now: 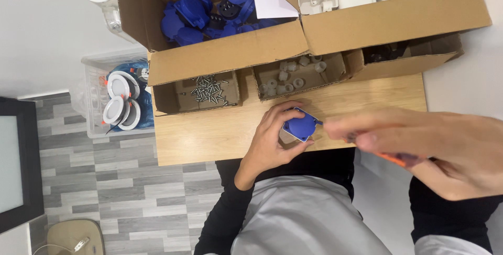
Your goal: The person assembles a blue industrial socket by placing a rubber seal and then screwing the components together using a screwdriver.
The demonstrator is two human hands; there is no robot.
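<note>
Left hand [270, 142] grips my blue round plastic socket cover [299, 125] on the wooden counter [209, 134] while right hand [419, 145], at three o'clock, clasps an orange-handled screwdriver [398, 158], screwing apparently underway.

The surface [209, 140] is pale, matt wood with a fine grain. The boxes [225, 58] are rough brown cardboard. The cap [299, 125] is smooth blue plastic with a slight sheen. The screws [207, 88] are shiny metal. The floor [105, 181] is grey wood-look plank.
</note>
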